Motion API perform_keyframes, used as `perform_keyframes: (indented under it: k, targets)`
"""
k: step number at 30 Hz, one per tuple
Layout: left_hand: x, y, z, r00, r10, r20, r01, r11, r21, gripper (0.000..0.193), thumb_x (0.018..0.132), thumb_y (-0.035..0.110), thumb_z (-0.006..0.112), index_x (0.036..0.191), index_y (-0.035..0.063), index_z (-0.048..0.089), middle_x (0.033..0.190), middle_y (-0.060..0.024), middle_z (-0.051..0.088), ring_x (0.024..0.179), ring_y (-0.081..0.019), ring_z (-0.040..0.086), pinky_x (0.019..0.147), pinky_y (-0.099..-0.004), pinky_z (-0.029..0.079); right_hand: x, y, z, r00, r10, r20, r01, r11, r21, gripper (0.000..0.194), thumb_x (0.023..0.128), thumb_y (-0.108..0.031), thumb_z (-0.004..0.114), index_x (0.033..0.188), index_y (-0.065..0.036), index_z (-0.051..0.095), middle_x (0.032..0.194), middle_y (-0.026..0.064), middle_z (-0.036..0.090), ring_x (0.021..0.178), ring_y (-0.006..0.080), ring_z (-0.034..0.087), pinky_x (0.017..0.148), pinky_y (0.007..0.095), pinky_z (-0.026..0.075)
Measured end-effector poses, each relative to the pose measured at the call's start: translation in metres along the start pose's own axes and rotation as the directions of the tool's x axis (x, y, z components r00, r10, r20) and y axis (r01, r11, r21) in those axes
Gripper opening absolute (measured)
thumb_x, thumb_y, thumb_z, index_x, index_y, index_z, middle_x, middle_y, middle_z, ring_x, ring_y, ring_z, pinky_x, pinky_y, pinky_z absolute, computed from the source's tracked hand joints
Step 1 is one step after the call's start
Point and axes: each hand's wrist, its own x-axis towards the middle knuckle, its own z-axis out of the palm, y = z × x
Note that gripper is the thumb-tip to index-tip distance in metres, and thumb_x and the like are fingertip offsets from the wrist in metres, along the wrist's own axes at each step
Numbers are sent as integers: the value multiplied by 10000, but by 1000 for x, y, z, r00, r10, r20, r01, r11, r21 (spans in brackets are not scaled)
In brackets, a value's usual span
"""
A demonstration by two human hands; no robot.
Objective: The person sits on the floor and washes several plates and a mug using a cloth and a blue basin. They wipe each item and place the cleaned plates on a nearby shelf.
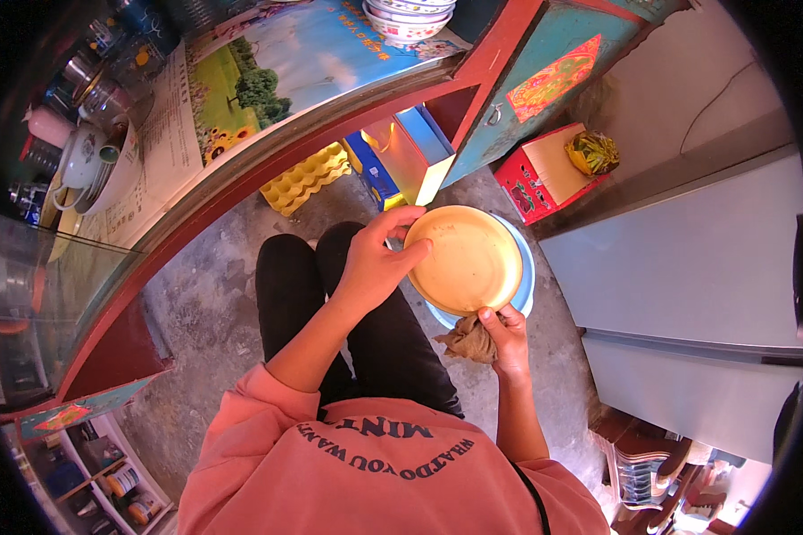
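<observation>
A round, shallow yellow dish [465, 257] is held between both hands, its inner face turned up and marked with small dark specks. My left hand [381, 251] grips its left rim, the thumb resting over the edge on the inside. At the near rim, my right hand [506, 338] pinches the dish and also holds a crumpled brown cloth [470, 340]. Under the dish is a light blue basin [527, 281], mostly hidden by it. What the basin contains cannot be seen.
A red-edged cabinet counter [348, 110] curves along the left, bearing stacked bowls [408, 23] and a white basin [117, 167]. Below it are yellow egg trays [308, 177] and a gift box [408, 150]. A red carton [549, 177] stands ahead, a refrigerator [682, 261] at right.
</observation>
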Motion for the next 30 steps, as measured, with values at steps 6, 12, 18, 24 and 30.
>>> perform_keyframes:
  k: [6, 12, 18, 24, 30]
  targets:
    - [10, -15, 6, 995, -45, -86, 42, 999, -31, 297, 802, 81, 726, 1063, 27, 595, 942, -16, 640, 834, -72, 579, 747, -228, 472, 2, 5, 2, 996, -81, 27, 84, 985, -149, 224, 919, -97, 657, 1119, 1, 672, 1020, 6, 671, 903, 77, 577, 825, 251, 473]
    - [8, -16, -2, 995, -82, -64, 77, 994, -77, 295, 805, 60, 703, 1070, 28, 579, 908, -11, 629, 806, -69, 574, 698, -210, 453, 5, 9, 7, 1000, -18, 10, 19, 998, -56, 244, 927, -109, 648, 1139, 12, 656, 1030, 21, 671, 910, 83, 585, 826, 257, 478]
    - [9, -15, -16, 924, -364, 116, 382, 889, -252, 354, 790, 154, 739, 1097, 40, 604, 909, 5, 637, 790, -81, 564, 760, -247, 468, 9, -2, 7, 997, 67, -40, -56, 973, 223, 344, 948, -169, 617, 1229, 28, 584, 1125, 81, 663, 945, 152, 637, 853, 292, 508]
    - [2, -59, 13, 767, -338, 545, 633, 535, -559, 422, 892, 108, 631, 1286, 29, 502, 1231, -95, 611, 1090, -219, 621, 933, -383, 505, 26, 1, -3, 977, 191, -95, -149, 928, 342, 270, 953, -196, 609, 1147, -8, 610, 1055, 74, 676, 911, 157, 656, 798, 299, 535]
    - [-2, -99, 38, 788, -439, 432, 613, 494, -616, 424, 889, 112, 628, 1286, 28, 502, 1228, -122, 612, 1099, -268, 630, 930, -468, 525, 40, 1, -18, 933, -71, -352, -58, 937, -344, 256, 939, -170, 630, 1130, -1, 600, 986, 79, 658, 876, 158, 626, 780, 292, 509]
